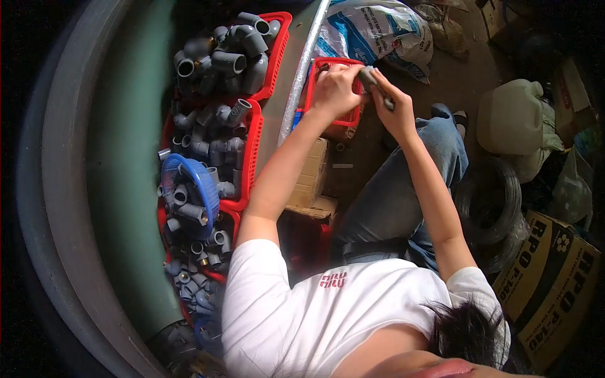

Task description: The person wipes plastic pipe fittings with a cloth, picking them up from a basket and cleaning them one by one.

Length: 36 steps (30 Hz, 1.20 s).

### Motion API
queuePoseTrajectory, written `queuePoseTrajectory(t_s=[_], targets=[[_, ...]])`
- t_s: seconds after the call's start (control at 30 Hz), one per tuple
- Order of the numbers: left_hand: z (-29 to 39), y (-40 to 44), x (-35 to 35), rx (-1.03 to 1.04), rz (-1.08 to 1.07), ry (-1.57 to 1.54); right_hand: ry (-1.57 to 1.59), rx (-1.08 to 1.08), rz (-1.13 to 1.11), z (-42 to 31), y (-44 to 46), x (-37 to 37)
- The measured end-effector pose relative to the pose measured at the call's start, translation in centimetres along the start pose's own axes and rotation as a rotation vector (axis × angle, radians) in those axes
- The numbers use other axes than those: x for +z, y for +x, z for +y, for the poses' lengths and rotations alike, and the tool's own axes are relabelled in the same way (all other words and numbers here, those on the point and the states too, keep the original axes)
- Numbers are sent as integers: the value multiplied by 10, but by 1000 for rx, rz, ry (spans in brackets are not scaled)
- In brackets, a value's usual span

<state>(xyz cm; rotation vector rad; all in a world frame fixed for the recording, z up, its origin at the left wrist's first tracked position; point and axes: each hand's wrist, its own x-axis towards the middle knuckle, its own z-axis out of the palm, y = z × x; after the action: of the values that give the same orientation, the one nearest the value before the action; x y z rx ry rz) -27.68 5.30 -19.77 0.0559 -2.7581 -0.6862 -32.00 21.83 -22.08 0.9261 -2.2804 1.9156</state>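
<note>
My right hand (396, 112) is closed around a dull grey, elongated piece (368, 79); more grey shows between its fingers, and its exact kind is unclear. My left hand (337, 91) is beside it, over a small red basket (350, 121). Its fingers are bent, with the thumb and index finger close to the grey piece. Whatever lies under the left fingers is hidden. Part of the basket's inside is covered by my hands.
Red baskets (258, 135) of grey pipe fittings (228, 62) line the left, with a blue basket (211, 183) tilted on top. A metal bar (304, 66), a cardboard box (309, 170), a printed sack (384, 34), a plastic jug (510, 116) and a wire coil (504, 195) surround my legs.
</note>
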Motion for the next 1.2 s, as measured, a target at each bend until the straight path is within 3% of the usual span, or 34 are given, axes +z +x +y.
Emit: queuePoseTrajectory(t_s=[0.1, 0.2, 0.3, 0.43, 0.47, 0.57, 0.7, 0.8, 0.87, 0.97, 1.17, 1.2], targets=[[6, -3, 1, 0, -23, -4, 61, 88, -26, 4, 0, -6], [3, 2, -2, -55, -16, -11, 28, 21, -48, 7, -7, -5], [2, 3, -4, -112, -20, -100, 171, 219, -64, 4, -3, -9], [3, 4, -4, -66, -56, -236, 228, 172, 7, 6, 4, -4], [4, 6, -9, -123, -150, -217, 300, 228, -9, 5, 3, -4], [-4, 1, 3, -124, -86, -198, 383, 333, -51, 2, 4, -5], [-6, 2, 3, 90, -5, -77, 264, 254, -30, 18, 4, -2], [2, -1, -3, 40, -44, -11, 170, 212, -56, 15, 4, -3], [5, -1, -4, -31, -52, -125, 142, 215, -94, 10, 3, -3], [8, -1, -1, -42, -51, -212, 135, 52, -58, 14, 1, -1], [3, 3, -1, -139, -33, -344, -205, -263, -90, -12, -4, 1], [4, 5, -4, -177, -55, -365, -180, -222, -83, -14, -4, 3]])
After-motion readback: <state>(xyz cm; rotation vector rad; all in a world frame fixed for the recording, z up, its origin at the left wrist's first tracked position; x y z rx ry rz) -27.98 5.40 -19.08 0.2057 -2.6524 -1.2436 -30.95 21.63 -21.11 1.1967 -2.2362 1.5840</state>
